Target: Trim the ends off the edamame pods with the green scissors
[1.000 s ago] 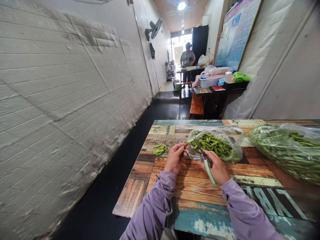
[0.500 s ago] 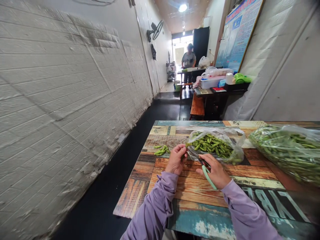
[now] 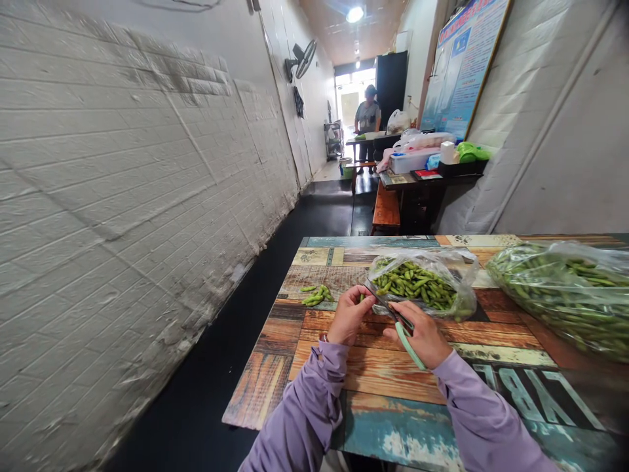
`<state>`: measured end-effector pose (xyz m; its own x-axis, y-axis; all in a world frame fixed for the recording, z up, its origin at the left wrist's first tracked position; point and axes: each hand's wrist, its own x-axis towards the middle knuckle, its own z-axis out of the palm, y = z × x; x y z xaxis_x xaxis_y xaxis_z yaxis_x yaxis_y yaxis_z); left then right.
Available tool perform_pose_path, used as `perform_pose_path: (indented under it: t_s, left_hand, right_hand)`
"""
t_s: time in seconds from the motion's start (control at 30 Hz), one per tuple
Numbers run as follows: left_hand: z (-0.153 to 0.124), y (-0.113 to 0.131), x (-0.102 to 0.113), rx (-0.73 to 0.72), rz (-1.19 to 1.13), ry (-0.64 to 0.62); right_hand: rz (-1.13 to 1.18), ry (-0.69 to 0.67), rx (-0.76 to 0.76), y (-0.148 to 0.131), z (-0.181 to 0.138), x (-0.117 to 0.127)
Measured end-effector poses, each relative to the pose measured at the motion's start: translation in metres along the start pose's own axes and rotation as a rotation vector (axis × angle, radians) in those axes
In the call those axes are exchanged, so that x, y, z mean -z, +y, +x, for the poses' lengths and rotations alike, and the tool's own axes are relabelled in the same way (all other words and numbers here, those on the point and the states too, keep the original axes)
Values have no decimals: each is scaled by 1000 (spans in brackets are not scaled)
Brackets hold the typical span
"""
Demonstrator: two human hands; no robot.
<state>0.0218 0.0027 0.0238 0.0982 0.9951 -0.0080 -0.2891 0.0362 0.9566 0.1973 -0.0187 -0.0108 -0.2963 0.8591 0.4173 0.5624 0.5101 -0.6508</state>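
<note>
My right hand [image 3: 423, 333] grips a pair of scissors [image 3: 409, 345] with mint-green handles, the blades pointing up and left. Close to the blade tips, my left hand [image 3: 350, 316] pinches a green soybean pod [image 3: 362, 298], mostly hidden by the fingers. Just beyond both hands lies an opened clear plastic bag [image 3: 464, 305] full of green soybean pods [image 3: 415, 285]. Left of my left hand, a small pile of loose pods [image 3: 318, 296] rests on the table.
The wooden-patterned table [image 3: 383, 373] also bears a larger clear bag of pods [image 3: 565, 295] at the right. Farther off are a bench [image 3: 386, 208], a second table with a plastic box [image 3: 413, 161], and a person [image 3: 367, 118] standing behind another table.
My left hand has turned slightly, and the pod that stuck out beyond its fingertips by the blades no longer shows there. The right hand keeps its hold on the scissors.
</note>
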Motion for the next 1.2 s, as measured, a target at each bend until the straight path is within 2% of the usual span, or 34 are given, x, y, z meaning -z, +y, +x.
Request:
perform_pose_path:
  t_s: [0.17, 0.5, 0.7, 0.8, 0.97, 1.2]
  left_hand:
    - [2, -4, 3, -18, 43, -8]
    - [6, -6, 10, -68, 277, -68]
    - [5, -1, 9, -156, 334, -32]
    - [3, 0, 7, -113, 256, 3]
    - [0, 3, 5, 89, -23, 12]
    - [-2, 6, 1, 136, -159, -1]
  right_hand:
    - [-7, -4, -1, 0, -1, 0]
    - [-73, -32, 48, 5, -2, 3]
    - [-116, -39, 59, 6, -2, 2]
    - [-100, 15, 46, 9, -2, -1]
    - [-76, 118, -2, 11, 0, -3]
    - [-58, 35, 43, 3, -1, -3]
